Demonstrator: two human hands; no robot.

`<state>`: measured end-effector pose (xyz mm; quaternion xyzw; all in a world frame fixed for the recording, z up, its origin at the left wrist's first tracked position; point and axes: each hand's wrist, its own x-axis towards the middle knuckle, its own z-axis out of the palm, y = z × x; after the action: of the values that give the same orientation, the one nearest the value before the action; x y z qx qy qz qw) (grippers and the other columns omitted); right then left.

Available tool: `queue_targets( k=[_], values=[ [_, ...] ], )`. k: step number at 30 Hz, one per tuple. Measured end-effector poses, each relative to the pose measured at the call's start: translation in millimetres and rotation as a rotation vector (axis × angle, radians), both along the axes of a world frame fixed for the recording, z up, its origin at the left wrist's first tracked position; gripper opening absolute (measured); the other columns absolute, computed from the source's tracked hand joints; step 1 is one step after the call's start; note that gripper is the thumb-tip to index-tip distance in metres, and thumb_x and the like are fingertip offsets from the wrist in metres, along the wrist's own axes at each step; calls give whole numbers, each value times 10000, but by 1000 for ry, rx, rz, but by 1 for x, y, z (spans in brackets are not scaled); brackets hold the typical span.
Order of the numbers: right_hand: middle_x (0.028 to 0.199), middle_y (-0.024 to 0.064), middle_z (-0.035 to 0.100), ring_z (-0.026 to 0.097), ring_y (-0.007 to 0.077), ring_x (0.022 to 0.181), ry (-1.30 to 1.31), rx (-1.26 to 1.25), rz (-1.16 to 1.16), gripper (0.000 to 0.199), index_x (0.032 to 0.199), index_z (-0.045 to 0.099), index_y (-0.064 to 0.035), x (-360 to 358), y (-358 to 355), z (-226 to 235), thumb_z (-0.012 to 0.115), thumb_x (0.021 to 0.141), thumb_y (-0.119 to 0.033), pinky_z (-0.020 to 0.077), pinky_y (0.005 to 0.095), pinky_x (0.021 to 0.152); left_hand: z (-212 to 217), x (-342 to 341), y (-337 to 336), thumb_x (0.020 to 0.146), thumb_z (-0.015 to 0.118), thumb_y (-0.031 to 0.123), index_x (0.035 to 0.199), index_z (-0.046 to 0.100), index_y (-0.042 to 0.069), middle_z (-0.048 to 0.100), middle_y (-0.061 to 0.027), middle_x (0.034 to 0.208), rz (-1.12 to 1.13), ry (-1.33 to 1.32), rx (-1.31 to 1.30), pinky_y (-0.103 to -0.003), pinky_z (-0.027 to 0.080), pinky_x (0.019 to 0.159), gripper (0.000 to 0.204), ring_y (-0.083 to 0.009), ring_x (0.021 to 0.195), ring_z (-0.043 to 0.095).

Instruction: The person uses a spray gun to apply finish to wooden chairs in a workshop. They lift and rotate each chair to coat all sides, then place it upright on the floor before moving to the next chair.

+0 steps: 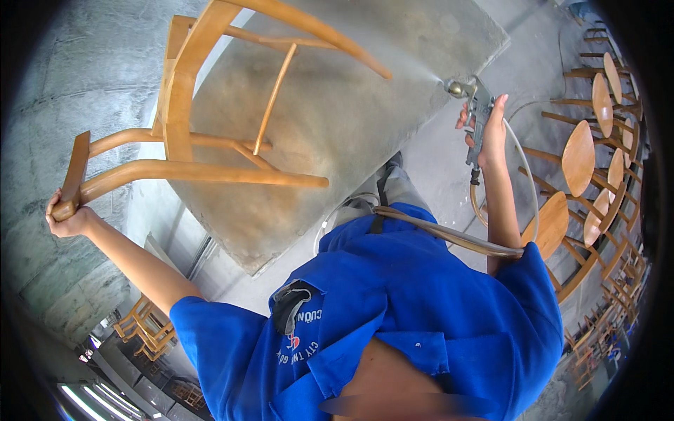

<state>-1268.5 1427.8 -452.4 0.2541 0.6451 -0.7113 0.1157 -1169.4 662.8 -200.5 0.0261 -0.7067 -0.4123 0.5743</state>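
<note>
My left hand [68, 215], out at the far left, is wrapped round the end of the top rail of a wooden chair [181, 105]. The chair is tipped on its side in the air, its legs pointing to the right. On the right, my right hand [491, 133] grips a metal spray gun [476, 116] by its handle. A pale mist leaves the nozzle toward the upper left, at the nearest chair leg. A brown hose [476, 200] runs down from the gun's handle, and a clear hose [516, 140] curves past my forearm.
Behind the chair lies a large stained grey board [309, 140]. Along the right stand several wooden chairs with oval backs [578, 158]. More wooden chair frames [145, 328] are at the lower left. The bundled hoses [449, 231] cross my waist to my right elbow.
</note>
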Motion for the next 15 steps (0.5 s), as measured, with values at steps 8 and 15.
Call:
queue_targets(
  k=[8, 15],
  values=[
    [604, 18, 576, 451, 74, 488, 97, 236, 322, 684, 822, 673, -27, 78, -57, -24, 382, 1005, -619, 354, 256, 460, 3, -17, -24, 856, 355, 304, 809, 653, -75, 660, -236, 834, 84, 20, 18, -474, 515, 896, 485, -367, 862, 658],
    [686, 35, 597, 569, 115, 685, 238, 53, 757, 622, 819, 639, 0, 43, -129, -9, 417, 1028, -542, 455, 282, 653, 4, -20, -7, 869, 313, 274, 790, 656, -76, 664, -249, 821, 113, -17, -29, -464, 524, 898, 497, -358, 849, 658]
  ],
)
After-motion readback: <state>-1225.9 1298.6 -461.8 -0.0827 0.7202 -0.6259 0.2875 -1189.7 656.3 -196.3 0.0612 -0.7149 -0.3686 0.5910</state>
